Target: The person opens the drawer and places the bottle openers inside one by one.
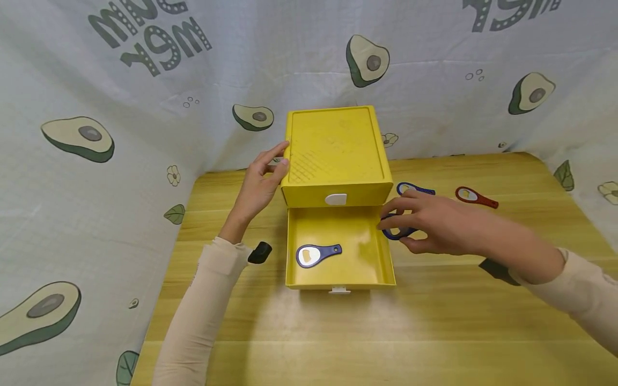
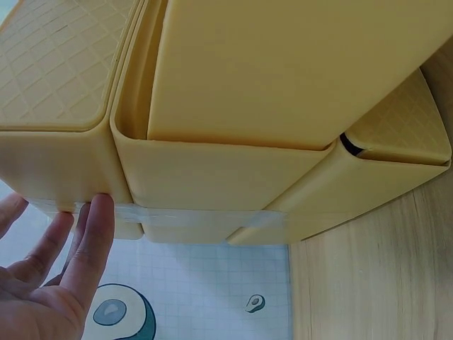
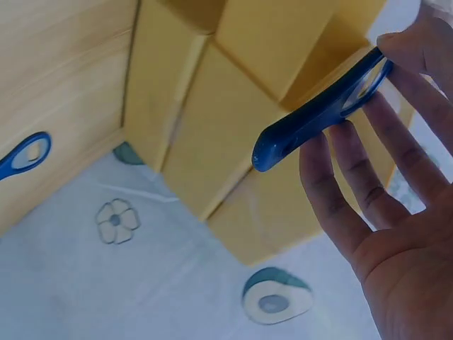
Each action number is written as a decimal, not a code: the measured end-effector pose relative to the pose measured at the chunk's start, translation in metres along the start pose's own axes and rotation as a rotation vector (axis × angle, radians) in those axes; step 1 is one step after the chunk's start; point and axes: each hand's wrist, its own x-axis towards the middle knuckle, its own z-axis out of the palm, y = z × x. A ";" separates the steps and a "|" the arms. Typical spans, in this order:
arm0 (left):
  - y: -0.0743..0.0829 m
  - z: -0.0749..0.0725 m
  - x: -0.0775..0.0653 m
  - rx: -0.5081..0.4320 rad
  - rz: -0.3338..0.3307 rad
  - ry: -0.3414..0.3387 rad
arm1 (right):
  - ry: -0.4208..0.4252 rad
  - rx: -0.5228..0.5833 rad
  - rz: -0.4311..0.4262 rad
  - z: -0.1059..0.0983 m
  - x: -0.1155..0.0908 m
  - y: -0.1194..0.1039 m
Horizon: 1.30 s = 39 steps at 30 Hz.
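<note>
A yellow drawer box (image 1: pixel 338 145) stands on the table with its middle drawer (image 1: pixel 359 268) pulled out. In that drawer lies a blue bottle opener (image 1: pixel 329 250) with a white, round end. My left hand (image 1: pixel 258 185) rests its fingertips on the box's left side; in the left wrist view the fingers (image 2: pixel 92 248) are straight against the wall. My right hand (image 1: pixel 439 222) pinches a second blue bottle opener (image 3: pixel 318 113) between thumb and fingers, beside the drawer's right edge. Its handle points away from the fingertips in the right wrist view.
On the table right of the box lie another blue bottle opener (image 1: pixel 425 190) and a red bottle opener (image 1: pixel 478 197). A white cloth with avocado prints (image 1: pixel 309 64) hangs behind and to the sides. The wooden table (image 1: pixel 338 343) extends in front of the drawer.
</note>
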 end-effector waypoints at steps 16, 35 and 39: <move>0.015 -0.001 -0.007 0.001 0.019 -0.007 | -0.022 0.027 -0.120 0.018 0.047 -0.026; 0.014 -0.001 -0.006 0.007 0.016 -0.008 | -0.060 -0.046 -0.010 0.049 0.061 -0.025; 0.013 -0.001 -0.005 0.009 0.016 -0.008 | -0.077 -0.054 0.005 0.053 0.061 -0.025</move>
